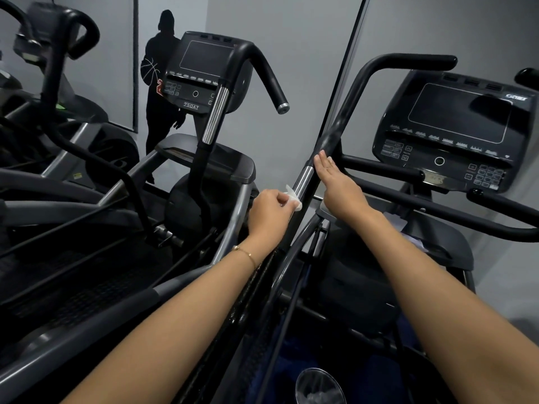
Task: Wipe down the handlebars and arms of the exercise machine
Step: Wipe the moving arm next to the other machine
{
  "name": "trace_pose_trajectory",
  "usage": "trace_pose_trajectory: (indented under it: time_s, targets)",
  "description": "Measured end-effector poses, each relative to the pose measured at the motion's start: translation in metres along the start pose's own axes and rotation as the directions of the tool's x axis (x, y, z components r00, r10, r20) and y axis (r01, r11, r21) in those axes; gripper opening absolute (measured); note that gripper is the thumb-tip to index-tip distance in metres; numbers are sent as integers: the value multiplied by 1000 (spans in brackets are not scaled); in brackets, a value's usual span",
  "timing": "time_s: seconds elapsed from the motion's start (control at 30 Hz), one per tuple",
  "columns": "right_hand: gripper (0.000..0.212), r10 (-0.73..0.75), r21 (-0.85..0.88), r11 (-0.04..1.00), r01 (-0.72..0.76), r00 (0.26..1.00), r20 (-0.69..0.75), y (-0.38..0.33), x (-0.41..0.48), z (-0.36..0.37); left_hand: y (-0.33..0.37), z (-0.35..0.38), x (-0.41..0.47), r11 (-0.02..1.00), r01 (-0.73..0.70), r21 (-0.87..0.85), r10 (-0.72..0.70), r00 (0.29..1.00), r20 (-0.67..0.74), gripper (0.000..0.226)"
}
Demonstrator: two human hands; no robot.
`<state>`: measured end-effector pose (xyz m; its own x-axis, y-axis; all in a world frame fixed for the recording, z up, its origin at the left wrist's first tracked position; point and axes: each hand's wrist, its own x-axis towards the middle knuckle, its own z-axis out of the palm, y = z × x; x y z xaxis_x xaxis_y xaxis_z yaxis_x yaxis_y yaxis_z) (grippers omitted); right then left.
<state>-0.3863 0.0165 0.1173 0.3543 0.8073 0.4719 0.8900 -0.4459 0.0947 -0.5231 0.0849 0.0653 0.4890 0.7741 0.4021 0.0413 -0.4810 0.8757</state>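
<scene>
Two consoles, one each side of the handlebar arm. Beside it, one left hand, one right hand, one wipe.

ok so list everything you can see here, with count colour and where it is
near console: one, black, right
far console: one, black, upper centre
machine arm: one, black with a silver band, centre, between the hands
wipe: one, white, at the silver band's lower end
wall silhouette: one, black, back wall, left
clear container: one, see-through, bottom edge
bracelet: one, gold, left wrist
left hand: one, pinches the wipe
right hand: one, straight fingers on the machine arm
</scene>
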Motion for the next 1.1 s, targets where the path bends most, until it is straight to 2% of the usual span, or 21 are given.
trace_pose_trajectory:
  time_s: [0.17, 0.3, 0.4, 0.5, 0.57, 0.7, 0.9, 1.0, 1.1]
  targets:
    - [84, -24, 59, 998, 23, 1000, 15, 8, 3, -6, 22, 13, 37, 993, -2, -119, 5, 1000, 23, 15]
    - [82, -18, 92, 996, 16, 1000, 21, 13, 6, -12, 28, 20, 70, 969, 59, -240, -32, 993, 116, 20]
    - [83, -26, 104, 994, 22, 999, 28, 14, 5, -11, 14, 20, 80, 923, 156, -351, -94, 978, 188, 26]
    - [82, -28, 118, 993, 25, 999, 25, 14, 6, -7, -2, 20, 83, 846, 287, -449, -146, 935, 322, 24]
    - [82, -22, 115, 993, 19, 999, 25, 15, 6, -6, 1, 22, 89, 828, 307, -469, -143, 925, 352, 25]
    - [82, -18, 120, 993, 14, 999, 32, 14, 5, -7, 16, 28, 97, 858, 251, -448, -137, 953, 271, 28]
    - [82, -18, 128, 992, 16, 1000, 14, 13, 6, -3, -6, 19, 84, 800, 341, -494, -140, 906, 399, 18]
    - [83, -21, 124, 992, 19, 1000, 16, 14, 6, -3, 3, 20, 90, 798, 316, -513, -119, 917, 380, 24]
    - [83, -23, 134, 991, 21, 1000, 17, 13, 5, -4, 8, 23, 92, 804, 295, -517, -108, 926, 361, 18]
